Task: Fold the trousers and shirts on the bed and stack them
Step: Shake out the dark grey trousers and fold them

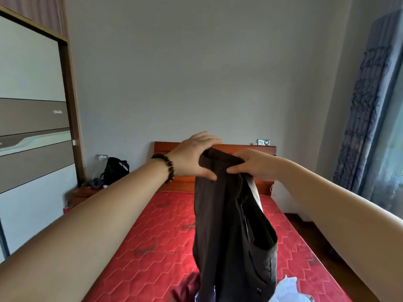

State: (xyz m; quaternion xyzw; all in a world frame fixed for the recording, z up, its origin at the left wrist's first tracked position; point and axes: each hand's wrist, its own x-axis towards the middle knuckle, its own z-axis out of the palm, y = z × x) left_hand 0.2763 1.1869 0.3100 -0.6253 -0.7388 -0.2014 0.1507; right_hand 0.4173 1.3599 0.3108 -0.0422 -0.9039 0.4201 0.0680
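Dark brown trousers [231, 232] hang in the air above the red mattress [152, 236], held up by their waistband at arm's length. My left hand [192, 155], with a bead bracelet on the wrist, pinches the left side of the waistband between thumb and fingers. My right hand [253, 164] grips the right side of the same waistband. The trouser legs drop down out of the bottom of the view. A dark red garment [187, 288] and a white garment [290, 290] lie crumpled on the mattress near the bottom edge, partly hidden by the trousers.
A wooden headboard [250, 148] stands against the grey wall. A wardrobe [32, 127] fills the left side, with a bedside table [85, 192] and a black bag [115, 168] beside it. A blue curtain [366, 105] hangs at the right.
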